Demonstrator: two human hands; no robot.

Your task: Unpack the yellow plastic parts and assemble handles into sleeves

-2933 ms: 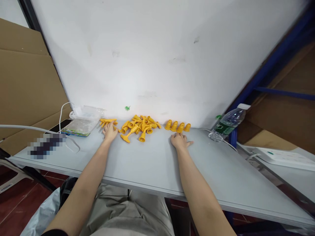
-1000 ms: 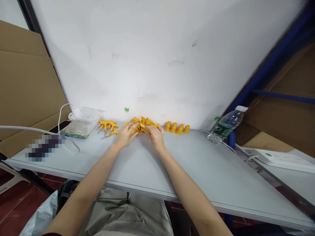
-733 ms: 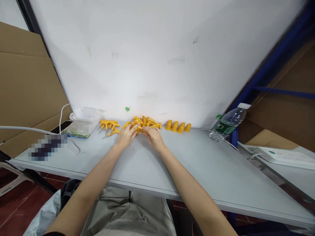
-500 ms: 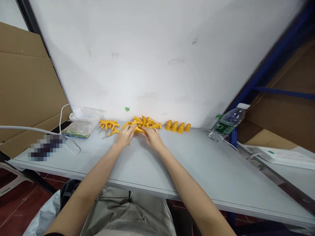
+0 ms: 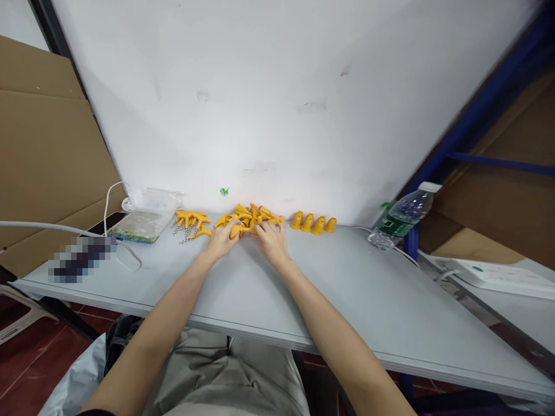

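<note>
A heap of yellow plastic pieces [image 5: 254, 214] lies at the back of the grey table [image 5: 269, 289], against the white board. Both my hands are at the near edge of the heap. My left hand [image 5: 220, 241] has its fingers curled round a yellow piece [image 5: 236, 230] that sticks out to the right. My right hand [image 5: 273, 241] is closed with its fingertips on the other end of that same piece. A row of several yellow cone-shaped caps [image 5: 313, 223] stands just right of my right hand.
Yellow claw-shaped pieces with small metal chains [image 5: 191, 223] lie left of the heap. Further left are a clear plastic bag [image 5: 141, 222], a phone [image 5: 106, 221] and a white cable [image 5: 128, 257]. A water bottle [image 5: 401, 216] lies at the right; cardboard [image 5: 43, 144] leans at the left.
My left hand came in from the claw-shaped pieces and my right hand from beside the cone caps. Both now meet at the heap and have closed on one yellow piece.
</note>
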